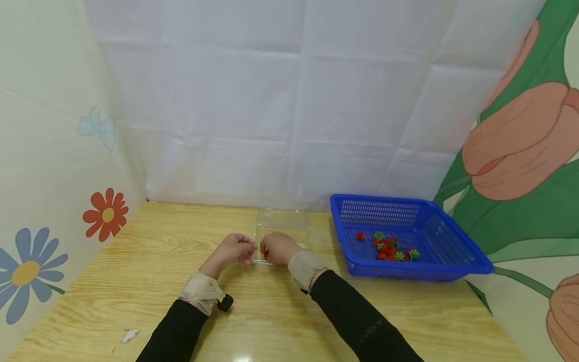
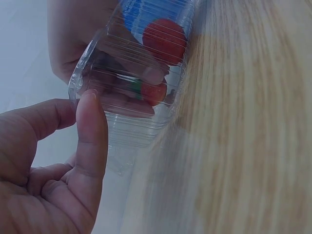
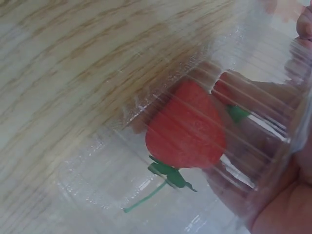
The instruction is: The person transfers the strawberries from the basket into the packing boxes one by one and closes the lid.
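Observation:
A clear plastic clamshell box (image 1: 282,234) stands on the table with its lid raised at the back. My left hand (image 1: 232,250) pinches the rim at the box's left front corner between thumb and finger, as the left wrist view shows. Inside the box, my right hand (image 1: 280,247) holds a small red strawberry (image 2: 153,92) with green leaves near the bottom. Another strawberry (image 3: 185,126), with a green stem, lies in the box beside the right fingers, seen through the ribbed wall. The right hand partly covers the box's interior in the head view.
To the right stands a blue plastic basket (image 1: 416,271) with several strawberries (image 1: 386,249) in it. A white cloth (image 1: 226,100) hangs behind the wooden table (image 1: 271,322). Flower-printed sheets (image 1: 45,166) flank both sides. A pale worn patch (image 1: 130,336) marks the table at front left.

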Demonstrator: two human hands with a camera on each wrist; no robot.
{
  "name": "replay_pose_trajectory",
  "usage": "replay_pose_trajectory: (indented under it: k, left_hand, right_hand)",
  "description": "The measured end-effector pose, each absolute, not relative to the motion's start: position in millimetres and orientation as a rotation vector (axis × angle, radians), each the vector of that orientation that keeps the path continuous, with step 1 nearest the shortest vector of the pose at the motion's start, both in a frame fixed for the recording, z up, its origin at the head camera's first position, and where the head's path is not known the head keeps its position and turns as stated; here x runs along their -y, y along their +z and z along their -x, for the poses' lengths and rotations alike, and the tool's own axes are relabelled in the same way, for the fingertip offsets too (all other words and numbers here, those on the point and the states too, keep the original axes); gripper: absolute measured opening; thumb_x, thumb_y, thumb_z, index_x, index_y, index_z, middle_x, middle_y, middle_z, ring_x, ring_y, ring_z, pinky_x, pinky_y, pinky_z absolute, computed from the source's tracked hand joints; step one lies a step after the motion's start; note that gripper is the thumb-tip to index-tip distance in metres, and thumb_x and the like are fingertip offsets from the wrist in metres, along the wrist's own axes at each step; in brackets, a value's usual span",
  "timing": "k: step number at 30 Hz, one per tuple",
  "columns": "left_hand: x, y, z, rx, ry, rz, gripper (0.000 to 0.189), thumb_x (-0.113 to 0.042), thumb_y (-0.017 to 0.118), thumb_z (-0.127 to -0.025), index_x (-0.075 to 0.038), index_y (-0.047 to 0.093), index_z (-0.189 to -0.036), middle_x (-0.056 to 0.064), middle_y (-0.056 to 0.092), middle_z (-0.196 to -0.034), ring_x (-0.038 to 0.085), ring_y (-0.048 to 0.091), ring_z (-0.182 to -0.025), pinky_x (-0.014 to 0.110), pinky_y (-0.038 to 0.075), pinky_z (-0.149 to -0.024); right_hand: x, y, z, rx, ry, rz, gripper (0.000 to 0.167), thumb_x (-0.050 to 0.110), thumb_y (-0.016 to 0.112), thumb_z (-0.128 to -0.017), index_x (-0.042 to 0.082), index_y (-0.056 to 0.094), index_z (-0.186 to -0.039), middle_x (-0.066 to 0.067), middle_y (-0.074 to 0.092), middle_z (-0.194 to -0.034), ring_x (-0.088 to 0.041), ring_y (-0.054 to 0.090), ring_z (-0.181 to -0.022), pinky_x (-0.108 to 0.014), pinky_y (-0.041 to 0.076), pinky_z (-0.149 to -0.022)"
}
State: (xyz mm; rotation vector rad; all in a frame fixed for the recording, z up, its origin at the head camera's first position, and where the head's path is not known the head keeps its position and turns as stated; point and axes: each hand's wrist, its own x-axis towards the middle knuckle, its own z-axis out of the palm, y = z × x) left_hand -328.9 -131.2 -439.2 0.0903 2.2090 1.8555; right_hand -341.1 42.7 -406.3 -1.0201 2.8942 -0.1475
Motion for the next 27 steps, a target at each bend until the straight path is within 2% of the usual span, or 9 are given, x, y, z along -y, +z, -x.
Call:
replay_pose_trajectory:
  k: [15,22,27]
  left_hand:
    - [131.1,-440.9,330.6,-2.208,1.86,-0.081,0.018,-0.004,0.055,-0.1,0.009,0.058,-0.112,0.015,0.068,-0.091,0.012,0.061,-0.064,0.022,0.056,-0.056]
    - [131.0,-440.8,328.5,-2.211,1.86,-0.08,0.019,-0.004,0.056,-0.1,0.01,0.058,-0.114,0.015,0.068,-0.094,0.013,0.062,-0.064,0.023,0.056,-0.056]
    - [131.0,-440.4,328.6,-2.211,1.86,-0.088,0.019,-0.004,0.056,-0.1,0.01,0.058,-0.113,0.014,0.066,-0.087,0.012,0.061,-0.064,0.022,0.056,-0.055]
  right_hand:
    - [-41.6,-405.6,342.8,-2.859,-0.141,0.972,0.014,-0.002,0.072,-0.083,0.01,0.074,-0.076,-0.004,0.07,-0.081,-0.015,0.055,-0.072,-0.028,0.05,-0.072]
    - [-41.3,-408.2,345.7,-2.838,-0.059,0.869,0.013,0.003,0.072,-0.089,0.012,0.079,-0.096,0.001,0.073,-0.097,-0.015,0.064,-0.091,-0.028,0.054,-0.087]
    - [-43.7,-400.6,343.0,-2.84,-0.064,0.83,0.019,0.005,0.075,-0.089,0.01,0.078,-0.107,-0.002,0.074,-0.109,-0.019,0.067,-0.103,-0.031,0.054,-0.095]
